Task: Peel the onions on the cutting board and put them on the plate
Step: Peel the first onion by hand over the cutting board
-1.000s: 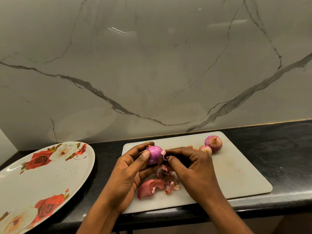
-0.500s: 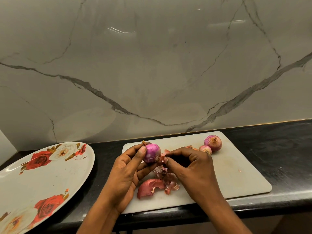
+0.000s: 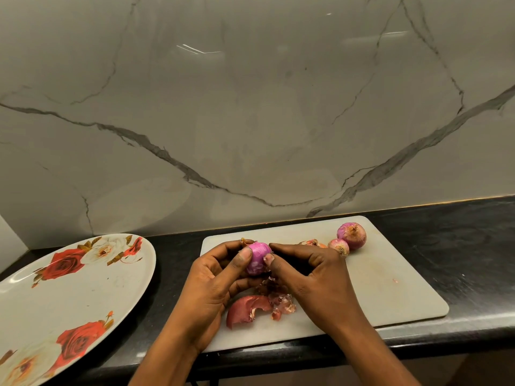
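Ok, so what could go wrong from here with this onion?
The glossy onion, held in the left hand while the right hand pinches at its side, could slip and roll off the cutting board. The peel scraps under the hands might cling to it and reach the plate. The unpeeled onions near the board's far edge could roll if bumped.

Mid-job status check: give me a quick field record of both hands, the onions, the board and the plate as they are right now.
left hand: grips the onion in hand, mostly peeled, above the cutting board
right hand: fingers pinch at that onion's right side
unpeeled, in plain view: large onion and small onion, side by side at the board's far right
peel scraps: piled on the board below the hands
plate: left of the board, no onion on it
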